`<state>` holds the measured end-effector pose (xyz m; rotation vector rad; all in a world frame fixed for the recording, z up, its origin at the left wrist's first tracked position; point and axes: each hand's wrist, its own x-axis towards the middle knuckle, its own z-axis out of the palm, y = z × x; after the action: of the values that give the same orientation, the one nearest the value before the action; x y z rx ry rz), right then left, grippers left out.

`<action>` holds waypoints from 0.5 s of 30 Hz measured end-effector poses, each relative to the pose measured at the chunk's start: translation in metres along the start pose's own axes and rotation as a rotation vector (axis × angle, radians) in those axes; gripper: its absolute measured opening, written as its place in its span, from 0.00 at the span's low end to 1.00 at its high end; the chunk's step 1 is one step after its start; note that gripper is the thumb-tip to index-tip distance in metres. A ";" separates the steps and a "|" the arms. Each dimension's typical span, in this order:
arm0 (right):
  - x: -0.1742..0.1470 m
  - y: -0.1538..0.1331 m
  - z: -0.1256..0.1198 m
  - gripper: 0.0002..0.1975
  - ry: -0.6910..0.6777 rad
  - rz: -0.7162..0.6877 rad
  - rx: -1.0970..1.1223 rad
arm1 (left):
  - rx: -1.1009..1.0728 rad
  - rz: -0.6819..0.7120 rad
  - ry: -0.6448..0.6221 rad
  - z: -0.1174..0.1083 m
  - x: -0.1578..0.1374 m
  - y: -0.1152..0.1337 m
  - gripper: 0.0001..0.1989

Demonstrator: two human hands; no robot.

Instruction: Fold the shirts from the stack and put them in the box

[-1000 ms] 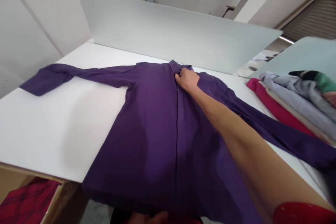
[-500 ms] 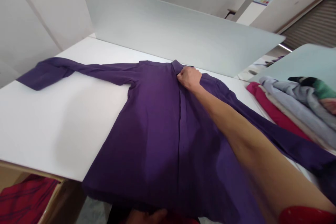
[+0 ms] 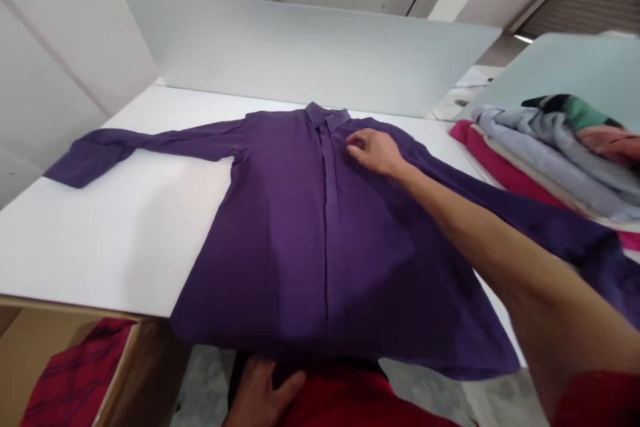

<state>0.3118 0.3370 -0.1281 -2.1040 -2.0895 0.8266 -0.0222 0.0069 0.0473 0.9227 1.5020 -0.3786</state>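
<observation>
Hands: two, both bare. Right hand (image 3: 377, 152) half-open, fingers loosely bent, over the shirt (image 3: 280, 213) chest beside the placket (image 3: 329, 173); contact impossible to tell. Left hand (image 3: 263, 393) just below the hem (image 3: 350, 347), thumb spread from fingers; grip impossible to tell.
Shirt: one, purple, front up on the white surface (image 3: 100, 233); collar (image 3: 327, 119) near the back edge, hem past the front edge, one sleeve to the left edge, the other toward the right.
Box (image 3: 150, 360): one, at the front edge's left, red plaid cloth (image 3: 80, 373) inside.
Garments (image 3: 550, 153): several, piled toward the right edge; exact count unclear.
Change: half a second ago, right hand closed at the collar; now off it, both collar points visible.
</observation>
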 end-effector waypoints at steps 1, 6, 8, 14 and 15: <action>-0.014 0.010 -0.007 0.20 0.008 0.010 0.007 | 0.016 0.040 -0.037 -0.001 0.009 -0.006 0.19; -0.096 0.059 -0.042 0.18 0.025 0.078 0.034 | 0.107 0.196 -0.054 -0.015 -0.006 -0.022 0.15; -0.133 0.077 -0.054 0.18 0.071 0.145 0.037 | 0.102 0.287 -0.015 -0.025 -0.028 -0.013 0.13; -0.232 0.120 -0.075 0.19 0.300 0.412 0.024 | 0.199 0.766 0.266 -0.064 -0.041 0.064 0.14; -0.245 0.125 -0.077 0.19 0.316 0.431 0.001 | 0.250 0.857 0.296 -0.068 -0.034 0.080 0.15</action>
<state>0.4725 0.1209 -0.0341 -2.5287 -1.5066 0.4767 -0.0134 0.0943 0.1136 1.7710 1.1848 0.2147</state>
